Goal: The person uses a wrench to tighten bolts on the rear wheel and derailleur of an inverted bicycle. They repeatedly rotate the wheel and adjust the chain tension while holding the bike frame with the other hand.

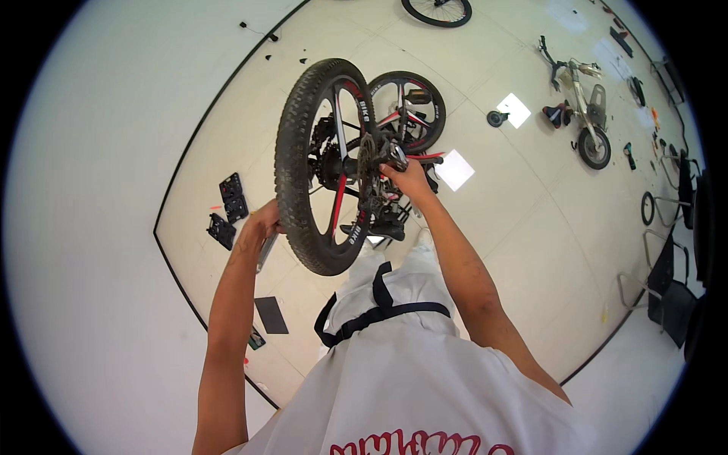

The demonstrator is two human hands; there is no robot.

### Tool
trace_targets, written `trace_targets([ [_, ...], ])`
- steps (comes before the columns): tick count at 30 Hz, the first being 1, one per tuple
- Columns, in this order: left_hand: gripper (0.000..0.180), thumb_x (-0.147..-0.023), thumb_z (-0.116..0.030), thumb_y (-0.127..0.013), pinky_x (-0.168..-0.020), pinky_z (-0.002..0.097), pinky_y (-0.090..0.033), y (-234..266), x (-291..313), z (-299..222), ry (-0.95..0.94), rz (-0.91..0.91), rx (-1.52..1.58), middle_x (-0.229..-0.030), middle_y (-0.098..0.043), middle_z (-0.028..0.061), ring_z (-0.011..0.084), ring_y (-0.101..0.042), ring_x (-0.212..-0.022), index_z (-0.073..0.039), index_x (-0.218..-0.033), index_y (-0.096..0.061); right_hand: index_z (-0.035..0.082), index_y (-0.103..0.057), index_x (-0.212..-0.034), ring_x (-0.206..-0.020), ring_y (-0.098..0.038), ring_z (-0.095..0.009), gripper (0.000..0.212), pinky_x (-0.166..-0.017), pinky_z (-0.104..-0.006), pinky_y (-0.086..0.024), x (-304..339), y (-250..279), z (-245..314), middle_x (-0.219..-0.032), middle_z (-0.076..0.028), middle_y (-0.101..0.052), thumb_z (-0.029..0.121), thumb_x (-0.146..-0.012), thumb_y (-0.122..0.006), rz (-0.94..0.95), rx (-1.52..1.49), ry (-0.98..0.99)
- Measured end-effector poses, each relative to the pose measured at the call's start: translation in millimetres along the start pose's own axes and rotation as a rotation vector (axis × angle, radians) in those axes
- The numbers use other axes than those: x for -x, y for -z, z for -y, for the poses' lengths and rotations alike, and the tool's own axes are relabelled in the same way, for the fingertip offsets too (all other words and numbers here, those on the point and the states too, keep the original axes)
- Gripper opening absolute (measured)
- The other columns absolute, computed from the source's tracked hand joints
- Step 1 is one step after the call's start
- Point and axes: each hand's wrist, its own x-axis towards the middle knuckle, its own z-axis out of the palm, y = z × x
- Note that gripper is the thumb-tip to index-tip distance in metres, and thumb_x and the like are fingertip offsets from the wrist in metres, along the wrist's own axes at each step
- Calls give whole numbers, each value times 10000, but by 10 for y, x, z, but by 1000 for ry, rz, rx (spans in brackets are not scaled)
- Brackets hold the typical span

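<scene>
A bicycle wheel (290,144) with a knobbly black tyre and red, white and black spokes stands up in front of me, fitted to an upturned or tilted bicycle. Its sprockets (331,167) show between the spokes. On the wheel's right side, my right hand (410,182) is closed round a dark part with a shiny end (397,156), close to the hub. My left hand (265,220) is at the tyre's left edge, its fingers curled and partly hidden behind the rubber. A silver bar-like piece (266,252) sticks out below it.
Beyond is the bicycle's other wheel (436,114). Open black tool cases (233,196) and a dark flat panel (271,315) lie at left. To the right are a small partly stripped two-wheeler (588,114), a round black part (497,118) and chairs (673,307) along the wall.
</scene>
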Motion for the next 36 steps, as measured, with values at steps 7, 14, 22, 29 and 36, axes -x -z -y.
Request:
trace_targets([
  [7,213,-985,-250,-458,-389,255,-333,-313,139,-96,-28,-132,356,-686,-581,2,102,-499,-483,-100,-934,-600,11,-695,-849,-665,-601,-151,297,-663,-329,-470,-89,-86,-150,-720,-61,-673,295,-795,-763,1,-4,24],
  [14,446,-990,-458,-412,-356,226,-233,-29,145,-224,200,196,375,-530,-278,-76,32,-246,-400,-121,-698,-429,29,-680,-853,-556,-477,-80,278,-507,-270,-366,-54,-153,-45,-670,2,-615,298,-833,-749,29,-21,-30],
  [22,441,-1008,-447,-322,-394,203,-287,72,-17,-564,219,366,395,-548,-287,-83,30,-305,-435,-146,-690,-374,23,-615,-864,-510,-394,-57,204,-456,-226,-278,-26,-229,208,-662,21,-514,217,-921,-644,144,-56,-85],
  [29,367,-1016,-322,-298,-430,224,-315,41,-30,-817,234,382,429,-559,-325,-70,50,-329,-463,-128,-715,-379,62,-590,-807,-531,-418,-54,201,-466,-223,-289,-118,-48,68,-670,18,-532,214,-921,-653,160,-114,-114],
  [36,291,-991,-233,-321,-434,253,-366,308,52,-913,249,392,302,-547,-372,-28,96,-382,-457,-73,-782,-444,7,-641,-929,-521,-415,-53,206,-458,-220,-288,-126,-147,131,-745,-21,-618,211,-914,-658,183,-77,-82],
])
